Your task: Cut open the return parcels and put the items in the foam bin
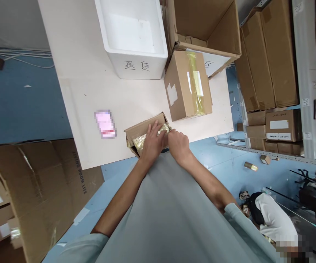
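At the table's near edge lies a small brown carton (144,126) with crinkled yellowish tape (139,143) along its near side. My left hand (153,143) rests on the carton and tape, fingers spread and pointing away from me. My right hand (179,145) is closed at the carton's right end, against the crumpled tape; what its fingers pinch is too small to make out. A larger taped carton (177,86) stands just beyond, to the right. A blurred pink phone-like object (105,124) lies to the left on the white table (87,91).
Farther back are a white foam box (136,65) and a big open carton (220,36). Shelves with cartons (280,126) stand at the right. A large carton (62,182) is at the lower left. A person in white (277,215) bends low at the lower right.
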`<state>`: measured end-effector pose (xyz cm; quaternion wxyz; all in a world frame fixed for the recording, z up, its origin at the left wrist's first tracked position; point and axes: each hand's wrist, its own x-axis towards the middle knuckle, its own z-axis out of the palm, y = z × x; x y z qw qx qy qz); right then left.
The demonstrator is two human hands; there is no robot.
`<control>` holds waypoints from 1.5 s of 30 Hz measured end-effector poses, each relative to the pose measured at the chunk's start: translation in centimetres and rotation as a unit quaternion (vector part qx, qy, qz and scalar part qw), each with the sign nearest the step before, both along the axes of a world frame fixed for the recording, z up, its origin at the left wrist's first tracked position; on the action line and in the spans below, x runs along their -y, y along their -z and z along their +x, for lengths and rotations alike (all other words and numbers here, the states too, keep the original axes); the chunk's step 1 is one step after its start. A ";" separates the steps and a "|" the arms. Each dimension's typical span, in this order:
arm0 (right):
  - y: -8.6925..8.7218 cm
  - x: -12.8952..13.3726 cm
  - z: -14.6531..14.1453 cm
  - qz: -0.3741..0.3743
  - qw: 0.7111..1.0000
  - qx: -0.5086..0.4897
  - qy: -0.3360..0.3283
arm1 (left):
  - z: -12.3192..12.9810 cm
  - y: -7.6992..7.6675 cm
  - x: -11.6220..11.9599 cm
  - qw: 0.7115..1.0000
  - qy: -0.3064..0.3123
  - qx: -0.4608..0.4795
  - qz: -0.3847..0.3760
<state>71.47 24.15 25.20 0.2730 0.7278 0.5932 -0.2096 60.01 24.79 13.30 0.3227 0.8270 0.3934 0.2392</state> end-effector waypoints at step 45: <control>23.4 6.8 13.8 0.165 0.755 -0.478 0.418 | -10.4 0.5 -1.5 0.934 -0.291 0.055 -0.201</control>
